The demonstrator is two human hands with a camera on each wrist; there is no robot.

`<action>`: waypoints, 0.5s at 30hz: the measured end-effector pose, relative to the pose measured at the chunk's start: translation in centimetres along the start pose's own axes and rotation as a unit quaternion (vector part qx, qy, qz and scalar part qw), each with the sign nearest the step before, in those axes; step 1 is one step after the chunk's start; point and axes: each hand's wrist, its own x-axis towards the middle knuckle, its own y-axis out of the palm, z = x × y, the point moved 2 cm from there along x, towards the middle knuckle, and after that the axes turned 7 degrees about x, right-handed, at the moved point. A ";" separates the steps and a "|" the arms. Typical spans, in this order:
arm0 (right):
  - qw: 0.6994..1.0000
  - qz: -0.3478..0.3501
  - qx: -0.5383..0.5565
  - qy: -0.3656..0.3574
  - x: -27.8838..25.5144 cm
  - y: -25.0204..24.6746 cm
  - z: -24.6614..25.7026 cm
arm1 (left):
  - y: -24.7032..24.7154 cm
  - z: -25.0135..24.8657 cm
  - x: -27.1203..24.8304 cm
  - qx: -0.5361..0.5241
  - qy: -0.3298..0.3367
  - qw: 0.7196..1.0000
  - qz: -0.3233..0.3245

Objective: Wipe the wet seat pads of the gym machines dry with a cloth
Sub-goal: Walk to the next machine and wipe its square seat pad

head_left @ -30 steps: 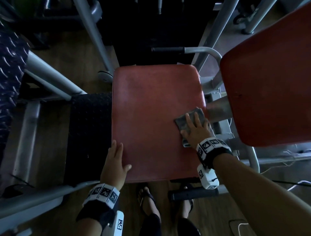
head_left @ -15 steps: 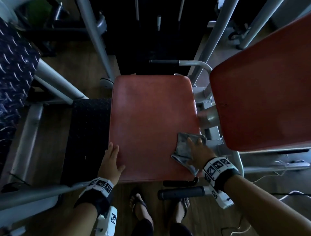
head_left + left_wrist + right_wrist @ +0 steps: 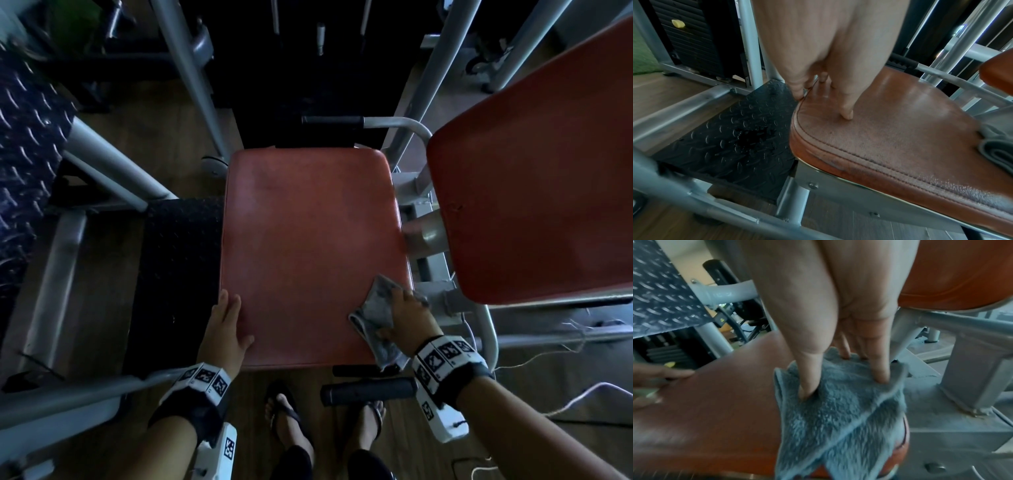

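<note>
Head view: a red-brown seat pad [image 3: 308, 246] fills the centre. The right hand [image 3: 409, 318], fingers extended, presses a grey cloth [image 3: 375, 308] flat on the pad's near right corner. The left hand [image 3: 226, 329] rests open on the pad's near left edge.

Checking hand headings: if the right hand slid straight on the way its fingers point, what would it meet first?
Probably the grey frame bracket just past the seat pad edge; the right hand presses the cloth there. Depth is unclear.
</note>
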 end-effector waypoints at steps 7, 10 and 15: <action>0.997 0.014 0.069 0.045 0.1 1.0 0.0 | 0.2 0.1 -0.2 -0.001 0.005 1.000 -0.009; 0.997 0.000 0.063 0.052 -0.1 2.0 0.2 | 0.3 0.1 -0.2 0.001 0.003 1.000 -0.010; 0.998 -0.014 -0.011 0.067 -0.2 2.0 1.0 | 0.4 0.0 0.0 0.011 -0.001 1.000 -0.007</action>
